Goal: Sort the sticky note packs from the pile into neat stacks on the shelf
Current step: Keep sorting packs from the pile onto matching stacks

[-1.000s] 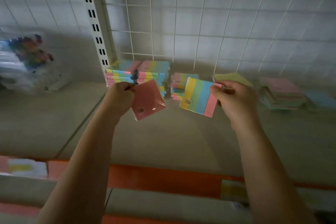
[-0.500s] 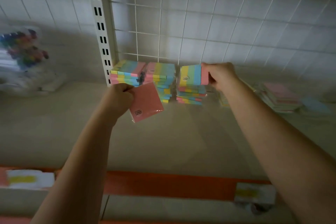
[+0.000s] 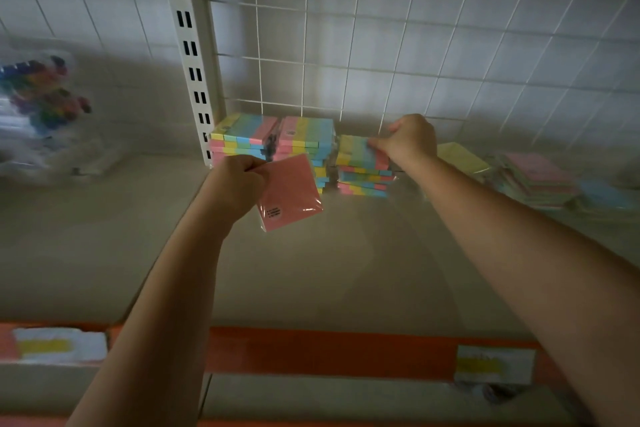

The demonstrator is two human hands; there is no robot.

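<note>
Both hands (image 3: 410,140) gripping packs (image 3: 289,192).

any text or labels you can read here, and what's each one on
Nothing here can be read.
Sticker on the pink pack held by the left hand: a few printed lines, too small.
Dark marks on the tops of the two left rainbow stacks: blurred.
Two shelf-edge tags with yellow bands: blurred.

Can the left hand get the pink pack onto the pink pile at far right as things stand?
Probably not directly: the right hand and its forearm lie between the left hand, gripping the pink pack, and the pink pile.
</note>
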